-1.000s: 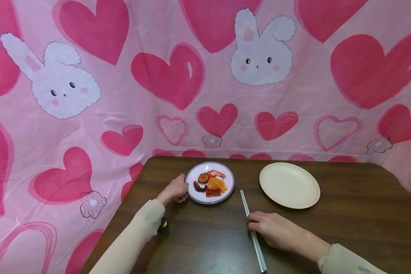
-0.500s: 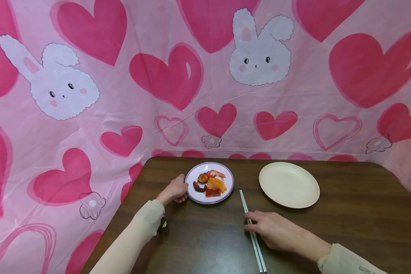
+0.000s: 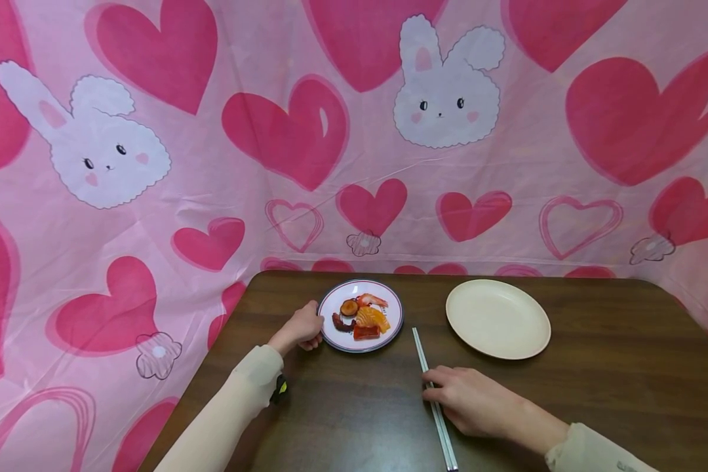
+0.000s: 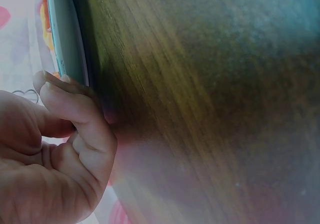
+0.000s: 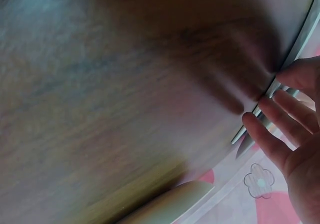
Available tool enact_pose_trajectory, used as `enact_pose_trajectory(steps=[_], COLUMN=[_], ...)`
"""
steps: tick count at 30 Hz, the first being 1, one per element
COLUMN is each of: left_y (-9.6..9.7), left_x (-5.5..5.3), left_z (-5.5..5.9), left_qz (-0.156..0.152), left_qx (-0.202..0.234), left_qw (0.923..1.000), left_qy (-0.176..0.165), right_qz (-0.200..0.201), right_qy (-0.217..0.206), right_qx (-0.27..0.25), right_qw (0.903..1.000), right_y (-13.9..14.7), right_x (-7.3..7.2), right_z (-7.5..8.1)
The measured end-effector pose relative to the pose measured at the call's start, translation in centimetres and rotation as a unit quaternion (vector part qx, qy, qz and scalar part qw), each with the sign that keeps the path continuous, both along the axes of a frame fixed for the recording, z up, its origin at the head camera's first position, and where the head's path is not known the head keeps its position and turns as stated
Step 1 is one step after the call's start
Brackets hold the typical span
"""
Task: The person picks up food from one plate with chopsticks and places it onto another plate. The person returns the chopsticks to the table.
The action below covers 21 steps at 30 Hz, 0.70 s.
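On the left of the table, my left hand (image 3: 301, 328) grips the edge of a round white plate (image 3: 337, 296) with blue and red rings. Several sushi-topping-like food pieces lie on it, among them an orange salmon-like slice (image 3: 373, 318) and a round brown piece (image 3: 349, 307). In the left wrist view, curled fingers meet the plate's pale green side (image 4: 65, 33). My right hand (image 3: 478, 403) pinches a pair of silvery chopsticks (image 3: 442, 432), which lie slanted close over the table. The right wrist view has thumb and fingertips along the chopsticks (image 5: 302, 38).
A plain cream oval plate (image 3: 498, 319) stands at the back right, beyond the right hand. The dark wooden table (image 3: 342, 413) ends at a pink cloth backdrop (image 3: 383, 157) with hearts and rabbit faces.
The chopsticks spread slightly apart half a second ago and lie close together again now. The right fingers shifted a little with them. The left hand and both plates stay in place.
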<state>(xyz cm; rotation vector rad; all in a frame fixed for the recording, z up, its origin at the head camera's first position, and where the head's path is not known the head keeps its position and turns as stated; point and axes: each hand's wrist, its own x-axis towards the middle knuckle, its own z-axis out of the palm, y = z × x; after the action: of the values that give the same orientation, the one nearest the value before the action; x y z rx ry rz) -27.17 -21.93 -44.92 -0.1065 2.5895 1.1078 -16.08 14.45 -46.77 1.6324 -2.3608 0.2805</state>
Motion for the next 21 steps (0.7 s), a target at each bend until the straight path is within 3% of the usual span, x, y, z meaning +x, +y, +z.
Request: enact_pose_trajectory(steps=[21], left_y=[0.02], left_x=[-0.12], left_z=[0.0], left_qz=[0.0], left_qx=[-0.003], left_qw=[1.0], left_qy=[0.003], right_qz=[-0.069], right_qy=[0.006], right_qx=[0.012], right_qw=[0.9975], right_y=[-0.61], right_x=[0.66], right_z=[-0.31])
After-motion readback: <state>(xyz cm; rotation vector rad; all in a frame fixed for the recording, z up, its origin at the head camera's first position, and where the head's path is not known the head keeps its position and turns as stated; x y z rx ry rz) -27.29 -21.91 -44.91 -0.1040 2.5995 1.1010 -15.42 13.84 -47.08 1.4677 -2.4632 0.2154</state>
